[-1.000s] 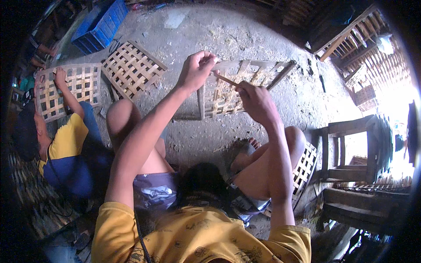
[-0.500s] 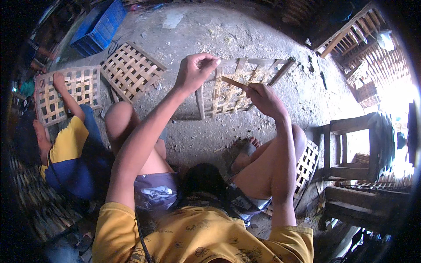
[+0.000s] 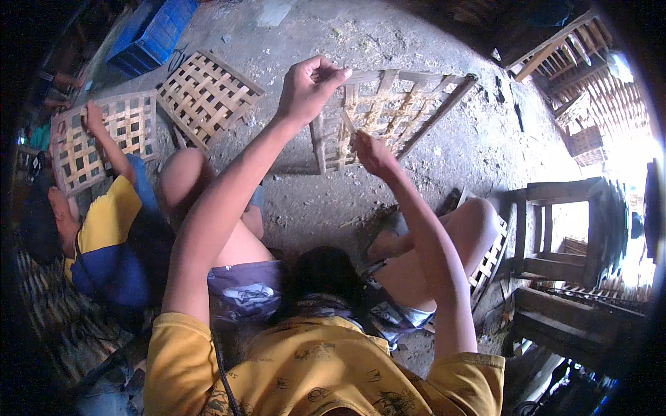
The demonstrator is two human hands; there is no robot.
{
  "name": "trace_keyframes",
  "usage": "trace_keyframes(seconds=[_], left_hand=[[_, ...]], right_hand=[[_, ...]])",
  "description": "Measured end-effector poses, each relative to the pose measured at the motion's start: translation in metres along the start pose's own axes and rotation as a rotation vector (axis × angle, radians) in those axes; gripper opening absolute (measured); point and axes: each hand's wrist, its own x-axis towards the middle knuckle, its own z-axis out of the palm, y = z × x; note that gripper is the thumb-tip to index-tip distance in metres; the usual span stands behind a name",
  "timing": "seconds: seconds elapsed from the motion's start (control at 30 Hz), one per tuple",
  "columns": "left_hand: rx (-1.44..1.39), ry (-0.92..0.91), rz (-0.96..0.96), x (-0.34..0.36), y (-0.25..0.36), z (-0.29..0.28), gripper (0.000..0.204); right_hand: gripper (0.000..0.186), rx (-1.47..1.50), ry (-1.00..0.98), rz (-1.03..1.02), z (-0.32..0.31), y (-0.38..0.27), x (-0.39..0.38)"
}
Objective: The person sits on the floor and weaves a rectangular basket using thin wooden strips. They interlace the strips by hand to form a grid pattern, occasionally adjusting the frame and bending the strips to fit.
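In front of me a woven bamboo lattice panel (image 3: pixel 388 82) in a wooden frame stands tilted, with loose pale fibres across its weave. My left hand (image 3: pixel 309 90) is closed in a pinch at the panel's upper left corner. Lower down, my right hand (image 3: pixel 374 154) grips a short, flat brown strip (image 3: pixel 348 123), its free end pointing up and left against the weave. Whether that strip is wood or a blade cannot be made out.
At my left, a person in a yellow and blue shirt (image 3: pixel 107 215) holds another lattice panel (image 3: pixel 104 135). A third panel (image 3: pixel 208 93) leans nearby, before a blue crate (image 3: pixel 152 38). Right of me are a lattice piece (image 3: pixel 491 260) and a wooden stand (image 3: pixel 558 267).
My right hand has moved left and slightly down, turning the strip more upright. My left hand and the panel's upper edge sit a little higher in view.
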Motion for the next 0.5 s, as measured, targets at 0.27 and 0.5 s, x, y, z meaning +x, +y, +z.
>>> trace_keyframes(seconds=[0.27, 0.5], left_hand=[[0.094, -0.026, 0.026, 0.001, -0.012, -0.012, 0.031], [-0.019, -0.092, 0.077, 0.003, -0.002, 0.004, 0.030]], right_hand=[[0.037, 0.386, -0.276, 0.589, 0.106, 0.032, -0.030], [0.035, 0.781, -0.063, 0.556, 0.049, 0.021, -0.005]])
